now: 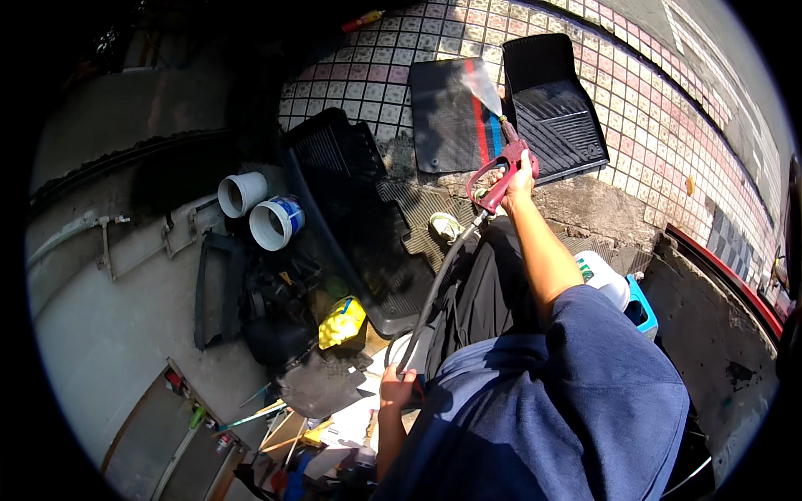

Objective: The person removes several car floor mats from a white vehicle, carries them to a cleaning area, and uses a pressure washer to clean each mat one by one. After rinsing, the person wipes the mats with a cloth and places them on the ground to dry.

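My right hand (pixel 520 177) is wrapped round the grip of a dark red spray gun (pixel 511 150), arm stretched forward. A white fan of water (pixel 481 87) leaves its nozzle and lands on a flat black car mat (pixel 443 113) with a red and a blue stripe. Just right of it lies a deeper, ribbed black car mat (pixel 555 108). From the gun's rear a grey hose (pixel 441 271) runs back toward me. Low by my left side, my left hand (pixel 396 387) is closed round that hose; its fingers are partly hidden.
Large black molded mats (pixel 359 217) lie left of my shoe (pixel 446 227). Two white buckets (pixel 271 225) stand farther left, near a yellow bag (pixel 342 322). A blue container (pixel 642 307) sits at my right, beside a low concrete wall (pixel 693 334). Tiled pavement (pixel 635 159) stretches ahead.
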A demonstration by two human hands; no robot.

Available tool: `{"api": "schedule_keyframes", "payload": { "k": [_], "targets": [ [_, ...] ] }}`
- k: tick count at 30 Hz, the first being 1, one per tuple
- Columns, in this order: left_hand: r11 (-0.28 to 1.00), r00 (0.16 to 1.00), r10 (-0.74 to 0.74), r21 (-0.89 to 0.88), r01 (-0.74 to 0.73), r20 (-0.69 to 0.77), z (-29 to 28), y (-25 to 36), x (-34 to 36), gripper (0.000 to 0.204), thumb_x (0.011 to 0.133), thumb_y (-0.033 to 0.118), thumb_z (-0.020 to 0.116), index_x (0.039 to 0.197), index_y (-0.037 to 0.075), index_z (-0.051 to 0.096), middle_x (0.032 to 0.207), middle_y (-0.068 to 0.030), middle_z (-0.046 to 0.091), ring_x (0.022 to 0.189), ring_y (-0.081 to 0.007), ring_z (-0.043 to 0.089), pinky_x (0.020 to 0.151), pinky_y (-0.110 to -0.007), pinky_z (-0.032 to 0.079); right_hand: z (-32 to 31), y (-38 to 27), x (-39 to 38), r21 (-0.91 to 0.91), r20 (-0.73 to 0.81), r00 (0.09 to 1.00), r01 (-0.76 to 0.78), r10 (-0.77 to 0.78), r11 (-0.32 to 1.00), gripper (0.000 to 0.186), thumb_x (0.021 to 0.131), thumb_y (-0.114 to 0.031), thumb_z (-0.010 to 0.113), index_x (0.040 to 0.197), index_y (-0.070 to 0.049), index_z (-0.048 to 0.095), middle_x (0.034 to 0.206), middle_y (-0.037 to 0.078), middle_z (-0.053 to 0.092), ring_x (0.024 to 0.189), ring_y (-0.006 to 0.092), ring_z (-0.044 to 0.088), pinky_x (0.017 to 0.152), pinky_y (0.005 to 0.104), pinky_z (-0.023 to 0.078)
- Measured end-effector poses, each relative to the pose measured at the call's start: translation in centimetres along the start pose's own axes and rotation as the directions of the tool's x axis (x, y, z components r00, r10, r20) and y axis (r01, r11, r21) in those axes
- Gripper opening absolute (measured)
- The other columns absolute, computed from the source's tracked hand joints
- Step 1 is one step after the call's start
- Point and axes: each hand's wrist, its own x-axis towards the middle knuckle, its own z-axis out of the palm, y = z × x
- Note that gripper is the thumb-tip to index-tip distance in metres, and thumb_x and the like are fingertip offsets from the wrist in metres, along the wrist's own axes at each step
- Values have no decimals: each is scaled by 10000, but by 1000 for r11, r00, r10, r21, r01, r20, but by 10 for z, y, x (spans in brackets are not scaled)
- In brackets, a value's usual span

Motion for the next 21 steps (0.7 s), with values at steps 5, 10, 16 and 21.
{"api": "schedule_keyframes", "payload": {
  "k": [5,10,16,21],
  "targets": [
    [993,989,-102,49,108,-111,5,-63,-9,323,827,318,745,899,14,667,891,-180,689,839,-329,691,783,-420,527,-47,53,-55,-9,-162,987,-23,21,1000,629,932,-683,568,995,-59,608,631,52,536,450,211,504,428,385,450],
    [997,994,-44,-68,38,-100,-15,-95,-10,337,885,344,682,928,10,681,781,-130,677,767,-250,662,718,-382,499,-69,97,-44,19,-233,964,-128,129,992,614,951,-706,502,958,-98,585,590,49,498,455,212,496,427,391,428],
    [1000,997,-1,-11,1,-74,11,-70,-7,401,869,371,726,1028,9,660,913,-166,699,847,-301,688,807,-406,521,-29,87,2,27,-244,969,-33,38,999,572,889,-621,693,901,-67,553,610,73,547,445,199,529,404,358,448],
    [992,999,41,-121,-40,4,12,-41,-14,346,854,241,737,1126,45,652,966,-111,691,802,-206,628,770,-362,513,1,65,23,-32,-140,990,-1,-3,999,572,902,-638,663,962,-81,552,595,61,537,425,197,522,402,366,453]
  ]
}}
